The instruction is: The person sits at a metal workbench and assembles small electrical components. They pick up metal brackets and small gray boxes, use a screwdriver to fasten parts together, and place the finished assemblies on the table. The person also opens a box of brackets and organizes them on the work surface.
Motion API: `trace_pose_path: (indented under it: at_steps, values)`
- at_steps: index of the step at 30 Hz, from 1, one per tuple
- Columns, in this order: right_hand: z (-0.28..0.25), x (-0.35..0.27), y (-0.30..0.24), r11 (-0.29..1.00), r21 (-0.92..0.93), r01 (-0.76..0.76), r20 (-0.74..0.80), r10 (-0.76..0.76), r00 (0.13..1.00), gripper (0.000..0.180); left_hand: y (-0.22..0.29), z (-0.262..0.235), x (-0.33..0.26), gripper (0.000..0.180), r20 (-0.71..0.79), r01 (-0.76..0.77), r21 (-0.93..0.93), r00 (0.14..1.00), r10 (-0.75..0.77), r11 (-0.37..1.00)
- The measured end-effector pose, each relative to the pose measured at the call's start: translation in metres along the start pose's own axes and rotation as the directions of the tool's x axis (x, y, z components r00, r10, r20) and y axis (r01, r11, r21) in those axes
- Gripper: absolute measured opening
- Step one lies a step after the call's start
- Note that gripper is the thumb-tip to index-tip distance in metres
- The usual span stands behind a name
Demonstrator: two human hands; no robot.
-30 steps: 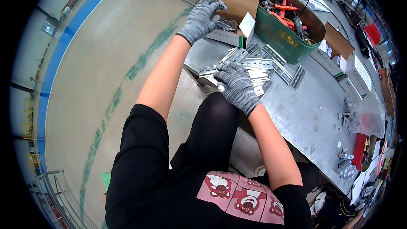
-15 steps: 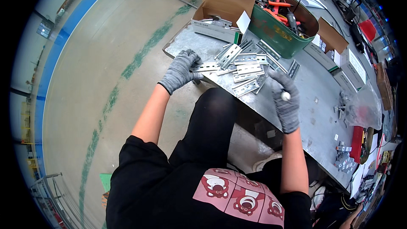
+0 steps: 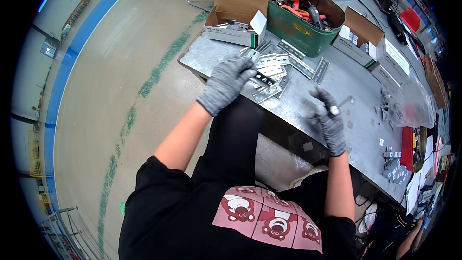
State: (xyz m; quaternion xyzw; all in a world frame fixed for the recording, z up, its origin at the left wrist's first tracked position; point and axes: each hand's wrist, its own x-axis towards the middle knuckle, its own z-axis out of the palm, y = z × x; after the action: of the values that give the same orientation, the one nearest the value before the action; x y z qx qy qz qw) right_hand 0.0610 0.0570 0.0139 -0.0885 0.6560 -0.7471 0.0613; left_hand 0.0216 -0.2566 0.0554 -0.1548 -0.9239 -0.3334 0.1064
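My left hand [image 3: 226,83], in a grey knit glove, is closed on one end of a short slotted metal rail [image 3: 263,80], which looks dark as it tilts over the pile. Beneath and beyond it lies a heap of similar silvery slotted rails [image 3: 273,60] at the table's near left part. My right hand [image 3: 329,121], gloved too and partly blurred, is curled around a slim tool with a pale round end [image 3: 334,110]. A thin blurred shaft seems to stick out past the fingers; its exact kind cannot be made out.
Behind the heap stand an open carton [image 3: 228,34] of rails and a green bin [image 3: 304,38] of hand tools. More cartons [image 3: 353,48] stand farther right. Beside a clear plastic bag [image 3: 415,103] are small metal parts and a red container [image 3: 407,149]. The metal table's [image 3: 308,115] front edge runs near my knees.
My left hand has moved right from the table's corner, lifting a rail off the heap's near side. The right hand has shifted slightly right and nearer, still holding the tool. The view has shifted a little.
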Motion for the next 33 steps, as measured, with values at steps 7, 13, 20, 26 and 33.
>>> trace_pose_path:
  at_steps: [7, 13, 20, 26, 33]
  values:
    - [0.003, 0.0, 0.011, 0.972, -0.215, -0.096, -0.013, 0.096, 0.995, 0.021, 0.068, 0.072, -0.015, 0.027, 0.226, 0.053, -0.362, 0.974, 0.032, 0.931]
    - [-0.104, -0.014, -0.011, 0.757, -0.54, -0.368, -0.256, 0.269, 0.929, 0.02, -0.006, 0.057, -0.003, 0.029, 0.019, 0.103, 0.036, 0.994, -0.104, 0.994]
    - [-0.139, -0.017, 0.002, 0.383, -0.888, -0.254, -0.326, -0.134, 0.936, 0.028, -0.005, 0.049, 0.047, 0.042, 0.266, 0.063, 0.475, 0.94, -0.212, 0.878]
    - [-0.119, -0.013, -0.013, 0.682, -0.682, -0.265, -0.442, -0.096, 0.892, 0.024, -0.012, 0.046, 0.045, 0.032, 0.187, 0.083, 0.435, 0.966, -0.179, 0.897]
    - [-0.081, -0.001, 0.002, 0.912, -0.409, -0.026, -0.318, -0.115, 0.941, 0.03, -0.002, 0.053, 0.043, 0.02, -0.237, 0.038, 0.169, 0.971, 0.003, 0.985]
